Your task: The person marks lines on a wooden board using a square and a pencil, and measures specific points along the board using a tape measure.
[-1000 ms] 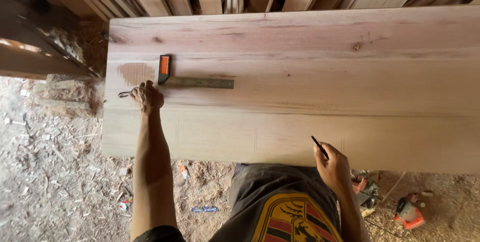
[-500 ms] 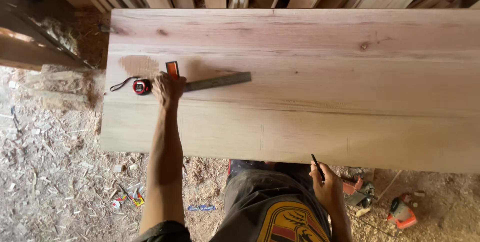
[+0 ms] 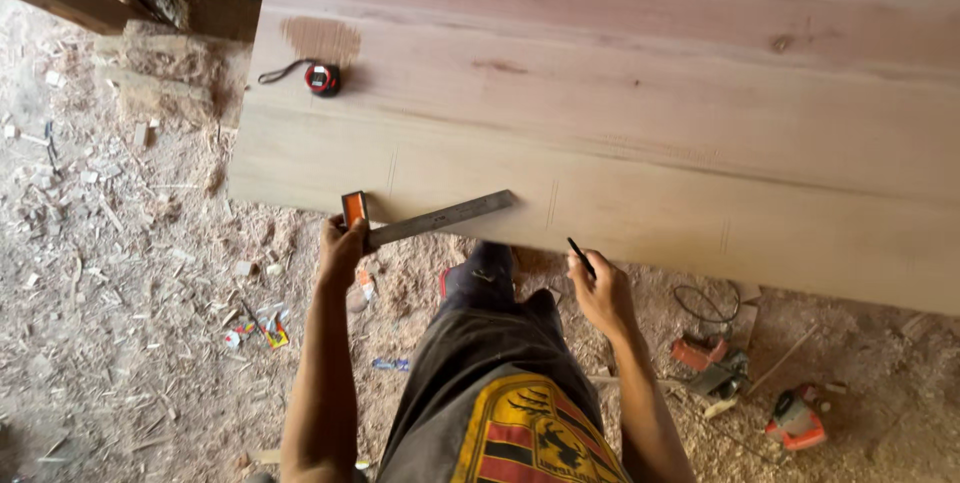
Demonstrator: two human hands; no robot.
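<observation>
Our left hand [image 3: 342,248] is clenched around the orange stock of the square [image 3: 420,220], gripping it at the near edge of the board [image 3: 640,133]. The square's steel blade runs from the hand to the right, slightly tilted, lying flat along that near edge. Our right hand [image 3: 603,293] is closed on a pencil [image 3: 581,257], its dark tip pointing up toward the board's edge, just short of the wood, and a little right of the blade's free end. The two hands sit near each other, with our knee between them below the edge.

Short pencil marks cross the board near the edge, one beside the blade's tip, others further right. The board spreads wide and bare to the right and away from us. A tape measure [image 3: 322,78] lies well apart at the far left of the board, beside a dark patch. Below, the ground is covered in sawdust and chips, with power tools [image 3: 760,393] lying to our right.
</observation>
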